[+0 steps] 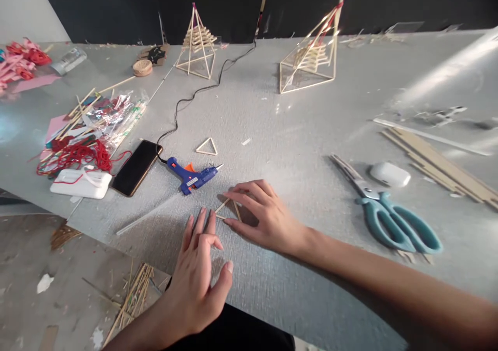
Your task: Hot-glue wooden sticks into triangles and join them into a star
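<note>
From the head camera, a little shape made of thin, pale sticks (230, 209) lies flat on the gray table (295, 127), close to the front edge. It looks like a small triangle, but the right hand (264, 217) covers part of it, so the whole shape is hard to see. The right hand lies low over the sticks with its fingers spread out, and the fingertips press on them. The left hand (198, 268) is flat too, fingers straight and close together, with the tips touching the near end of the sticks. Neither hand grips anything. Just behind the sticks lies a blue glue gun (192, 176), its tip pointing right. Another small stick triangle (207, 147) sits a bit farther back. Teal scissors (389, 218) lie well off to the right
</note>
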{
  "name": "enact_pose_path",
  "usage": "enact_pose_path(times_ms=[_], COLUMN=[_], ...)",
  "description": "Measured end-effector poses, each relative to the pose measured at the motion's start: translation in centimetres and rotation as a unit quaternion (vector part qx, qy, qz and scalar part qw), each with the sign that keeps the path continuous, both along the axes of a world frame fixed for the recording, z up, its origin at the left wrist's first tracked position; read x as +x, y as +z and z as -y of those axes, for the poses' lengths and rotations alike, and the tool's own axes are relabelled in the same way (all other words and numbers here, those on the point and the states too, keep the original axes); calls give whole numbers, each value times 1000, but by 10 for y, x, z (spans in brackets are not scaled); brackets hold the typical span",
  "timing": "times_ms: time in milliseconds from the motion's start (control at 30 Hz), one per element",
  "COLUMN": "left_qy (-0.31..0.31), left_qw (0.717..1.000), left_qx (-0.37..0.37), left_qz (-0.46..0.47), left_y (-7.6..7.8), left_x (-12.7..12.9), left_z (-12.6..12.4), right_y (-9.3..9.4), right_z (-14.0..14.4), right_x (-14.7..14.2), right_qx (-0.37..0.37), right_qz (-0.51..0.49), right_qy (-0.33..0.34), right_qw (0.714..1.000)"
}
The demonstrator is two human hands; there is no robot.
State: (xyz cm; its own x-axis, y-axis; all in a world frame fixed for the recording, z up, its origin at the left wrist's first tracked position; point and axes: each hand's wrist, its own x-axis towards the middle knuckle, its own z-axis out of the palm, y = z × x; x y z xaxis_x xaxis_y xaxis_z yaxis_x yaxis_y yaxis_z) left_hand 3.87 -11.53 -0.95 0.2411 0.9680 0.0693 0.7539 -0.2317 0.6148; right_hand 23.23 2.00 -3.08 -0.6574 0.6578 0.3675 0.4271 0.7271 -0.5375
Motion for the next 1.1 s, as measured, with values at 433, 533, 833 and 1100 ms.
enact_pose_path(times_ms=[433, 533, 833, 1100], left_qy=[12, 20, 15, 27], left_qw=[1000, 1000, 999, 1000], left_qx=[-3, -4, -35, -15], left_qz=[16, 11, 22, -4], left_y=[-4, -3, -5, 2], left_x=[11, 13, 16, 1], left_z=[4, 4, 5, 8], right_y=[-8, -10, -12, -8], right_z=[-10, -10, -11, -10], right_x=[-17, -17, -16, -14], right_qx=[-25, -37, -39, -43], right_qz=[-31, -40, -51, -36], right_qy=[41, 35, 28, 36], right_qw=[998, 998, 998, 998])
